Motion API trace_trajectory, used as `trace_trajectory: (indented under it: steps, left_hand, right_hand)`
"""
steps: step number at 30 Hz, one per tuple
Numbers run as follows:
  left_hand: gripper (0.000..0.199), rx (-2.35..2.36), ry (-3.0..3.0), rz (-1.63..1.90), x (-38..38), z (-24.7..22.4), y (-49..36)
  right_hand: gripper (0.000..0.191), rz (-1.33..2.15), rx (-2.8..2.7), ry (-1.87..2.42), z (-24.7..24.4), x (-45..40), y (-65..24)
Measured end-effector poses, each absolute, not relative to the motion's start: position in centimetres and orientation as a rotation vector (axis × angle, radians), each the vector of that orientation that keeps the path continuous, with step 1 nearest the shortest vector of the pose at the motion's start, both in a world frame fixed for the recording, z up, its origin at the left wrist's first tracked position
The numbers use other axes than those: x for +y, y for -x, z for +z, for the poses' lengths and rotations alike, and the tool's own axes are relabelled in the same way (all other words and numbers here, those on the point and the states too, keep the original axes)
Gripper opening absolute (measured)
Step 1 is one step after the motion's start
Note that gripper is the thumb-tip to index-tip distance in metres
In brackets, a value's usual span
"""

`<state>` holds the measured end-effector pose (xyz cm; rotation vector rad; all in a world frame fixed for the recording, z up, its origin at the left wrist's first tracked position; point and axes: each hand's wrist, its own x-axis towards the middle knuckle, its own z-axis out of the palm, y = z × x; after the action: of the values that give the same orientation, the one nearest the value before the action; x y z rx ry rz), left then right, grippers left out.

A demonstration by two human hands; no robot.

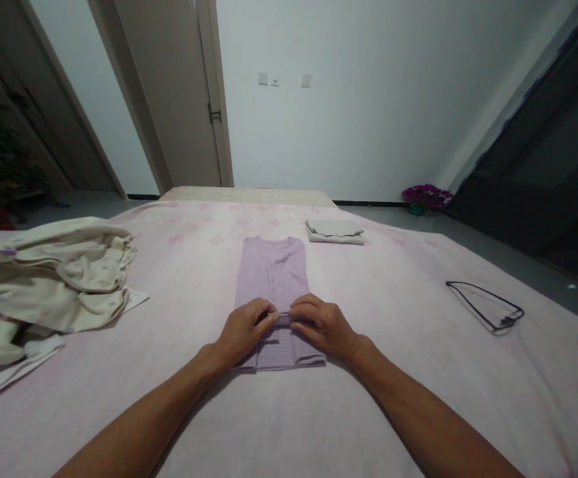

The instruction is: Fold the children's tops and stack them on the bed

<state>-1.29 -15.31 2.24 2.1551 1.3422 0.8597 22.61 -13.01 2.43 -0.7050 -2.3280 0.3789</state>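
Note:
A lilac striped shirt [272, 272] lies on the pink-and-white bedspread, its neckline at the far end and its sides folded into a narrow strip. My left hand [252, 325] pinches a raised fold of the fabric near the lower middle. Opposite it, my right hand [323, 324] grips the same fold from the right side, thumb and fingers closed. The two hands are a short gap apart, with the pinched cloth running between them. Below them the shirt's lower edge rests flat on the bed. My fingers hide part of the fold.
Crumpled cream clothes [80, 272] are heaped at the left. A folded pale grey garment [335, 231] lies beyond the shirt, to the right. A black wire-like frame [488, 305] rests on the bedspread [393, 385] at the right. Purple flowers [426, 197] stand on the floor by the wall.

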Motion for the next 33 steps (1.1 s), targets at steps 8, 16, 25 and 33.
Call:
trace_trajectory:
  steps: [8,16,25,33]
  left_hand:
    - [0.019,1.365,-2.186,0.853,-15.44,2.16,1.17]
    - [0.015,1.185,-2.292,1.057,-15.92,2.27,1.19]
    - [0.010,1.142,-2.489,1.020,-15.70,1.87,1.09]
    - [0.006,1.138,-2.589,1.161,-15.56,1.88,1.03]
  right_hand:
    - [0.013,0.370,-2.284,0.824,2.82,-13.11,-22.43]
    - [0.009,0.353,-2.267,0.910,2.68,-13.09,-22.40]
    - [0.011,0.360,-2.273,0.852,2.23,-12.87,-22.56]
    - [0.020,0.296,-2.252,0.816,2.21,-12.90,-22.62]
